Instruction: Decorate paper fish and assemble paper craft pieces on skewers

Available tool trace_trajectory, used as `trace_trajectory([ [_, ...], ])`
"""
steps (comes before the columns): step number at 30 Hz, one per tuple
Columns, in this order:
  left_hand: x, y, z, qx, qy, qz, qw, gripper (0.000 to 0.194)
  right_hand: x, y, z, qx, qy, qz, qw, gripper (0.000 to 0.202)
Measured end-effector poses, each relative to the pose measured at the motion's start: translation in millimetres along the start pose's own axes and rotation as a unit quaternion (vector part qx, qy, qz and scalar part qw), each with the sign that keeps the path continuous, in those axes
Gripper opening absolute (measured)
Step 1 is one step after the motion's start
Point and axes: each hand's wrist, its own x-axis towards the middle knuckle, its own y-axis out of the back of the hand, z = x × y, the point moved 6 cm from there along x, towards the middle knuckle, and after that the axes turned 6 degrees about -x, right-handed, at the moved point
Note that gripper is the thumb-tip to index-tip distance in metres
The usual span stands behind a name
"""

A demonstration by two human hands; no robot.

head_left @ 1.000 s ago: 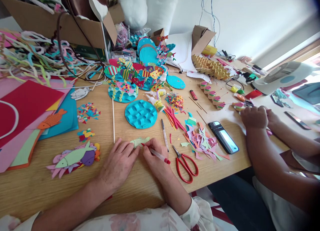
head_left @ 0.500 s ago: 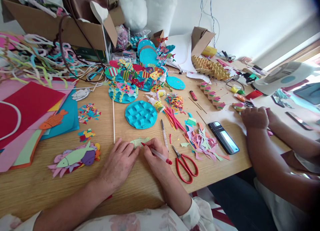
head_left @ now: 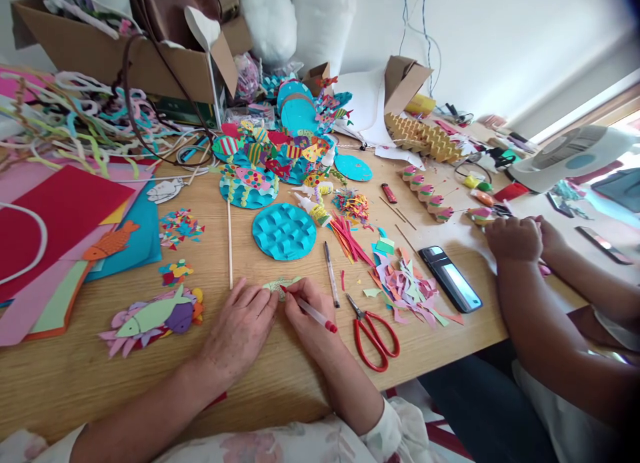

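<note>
A small green paper fish [head_left: 276, 287] with a drawn scale pattern lies on the wooden table, partly covered by fingertips. My left hand [head_left: 243, 324] rests flat beside it, fingers stretched out with their tips at its left edge. In my right hand [head_left: 311, 316] is a red pen [head_left: 318, 316], its tip on the fish. Left of my hands is a pile of cut paper fish [head_left: 155, 316], a light green one on top. Red-handled scissors [head_left: 376, 336] lie right of my right hand, near a second pen [head_left: 331, 275].
A round blue textured disc [head_left: 284, 231] lies ahead of my hands. Paper scraps [head_left: 407, 286] and a phone [head_left: 451, 279] are to the right. Another person's hands [head_left: 517, 243] work at the right. Coloured sheets [head_left: 60, 223] are at the left; a cardboard box [head_left: 100, 59] stands behind.
The view has shifted slightly, moving the table items a little right and down. The pen in my right hand has shifted slightly over the fish. My left hand stays beside it.
</note>
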Motion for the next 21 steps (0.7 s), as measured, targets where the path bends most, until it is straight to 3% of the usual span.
trace_trajectory([
  [21,-1.3,-1.0,0.3,-0.003,-0.004,0.009,1.000,0.028,0.7,1.1,1.2,-0.017,0.014,0.015,1.000,0.005],
])
